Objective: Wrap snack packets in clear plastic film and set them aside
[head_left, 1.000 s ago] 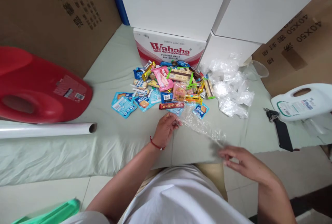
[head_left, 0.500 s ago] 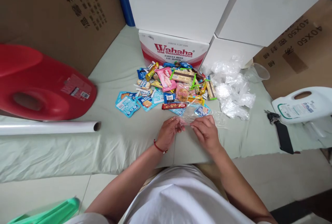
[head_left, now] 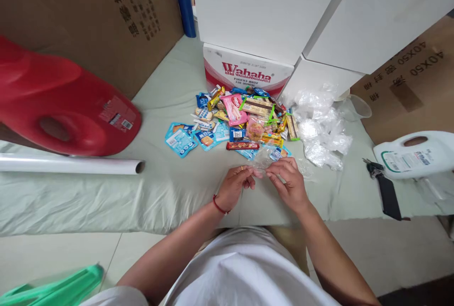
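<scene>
Between my hands is a clear plastic bag (head_left: 264,158), thin and crumpled. My left hand (head_left: 237,183), with a red cord on the wrist, pinches one side of its edge. The fingertips of my right hand (head_left: 288,180) are closed on the other side. Just beyond my fingers lies a heap of wrapped snacks (head_left: 244,117). Among them are a pink packet (head_left: 234,109), a red bar (head_left: 243,145) and several blue packets (head_left: 181,140) at the left. To the right rests a pile of crumpled clear plastic bags (head_left: 319,126).
A Wahaba-style printed carton (head_left: 244,72) stands behind the snacks, under white boxes (head_left: 255,8). At left are a red jug (head_left: 88,112) and a white roll (head_left: 71,164). At right are a white jug (head_left: 414,154), keys with a black case (head_left: 387,195) and a clear plastic cup (head_left: 358,107).
The view has shifted a little, so the things on the table appear farther right. Both hands still hold the clear bag, which looks more bunched up beyond the fingers.
</scene>
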{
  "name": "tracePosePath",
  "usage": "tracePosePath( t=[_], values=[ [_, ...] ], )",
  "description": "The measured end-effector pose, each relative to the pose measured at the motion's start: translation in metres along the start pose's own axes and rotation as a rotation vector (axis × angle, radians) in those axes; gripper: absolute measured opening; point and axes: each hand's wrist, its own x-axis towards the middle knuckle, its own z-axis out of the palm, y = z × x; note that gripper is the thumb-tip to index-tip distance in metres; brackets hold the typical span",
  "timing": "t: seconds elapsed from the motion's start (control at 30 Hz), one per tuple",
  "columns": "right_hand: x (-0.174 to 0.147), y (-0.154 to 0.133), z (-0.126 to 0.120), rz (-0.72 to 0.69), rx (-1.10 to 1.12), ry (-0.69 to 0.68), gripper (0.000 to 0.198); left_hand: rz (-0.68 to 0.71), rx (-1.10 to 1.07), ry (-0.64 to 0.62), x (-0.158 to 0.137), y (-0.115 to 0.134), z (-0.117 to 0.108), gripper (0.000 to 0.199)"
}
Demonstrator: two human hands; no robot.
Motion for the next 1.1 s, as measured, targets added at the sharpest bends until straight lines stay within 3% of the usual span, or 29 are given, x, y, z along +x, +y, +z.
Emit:
tracePosePath(
  t=[0.17,0.37,0.5,0.6,0.7,0.8,0.97,1.1],
  values=[
    [-0.001,-0.006,-0.011,0.158,0.099,0.048,0.008,0.017,0.043,0.071,-0.001,-0.004,-0.001,0.035],
    [-0.007,-0.011,-0.005,-0.094,-0.176,-0.081,0.023,0.004,0.061,0.059,-0.008,0.000,0.009,0.038],
    [-0.011,-0.008,0.002,-0.192,-0.296,-0.033,0.025,-0.015,0.050,0.060,-0.009,0.001,0.014,0.037],
    [-0.011,-0.007,0.001,-0.182,-0.238,0.026,0.025,-0.029,0.047,0.061,-0.008,-0.001,0.013,0.036],
    [-0.012,-0.009,-0.001,-0.160,-0.218,-0.007,0.021,-0.031,0.032,0.060,-0.007,-0.002,0.012,0.036],
    [-0.014,-0.009,0.002,-0.202,-0.306,-0.036,0.030,-0.031,0.015,0.055,-0.007,-0.003,0.012,0.035],
    [-0.014,-0.007,0.005,-0.210,-0.285,0.080,0.029,-0.021,0.024,0.052,-0.005,-0.002,0.014,0.034],
    [-0.008,-0.009,0.002,-0.180,-0.126,-0.002,0.025,-0.013,0.021,0.049,-0.004,-0.002,0.013,0.035]
  ],
)
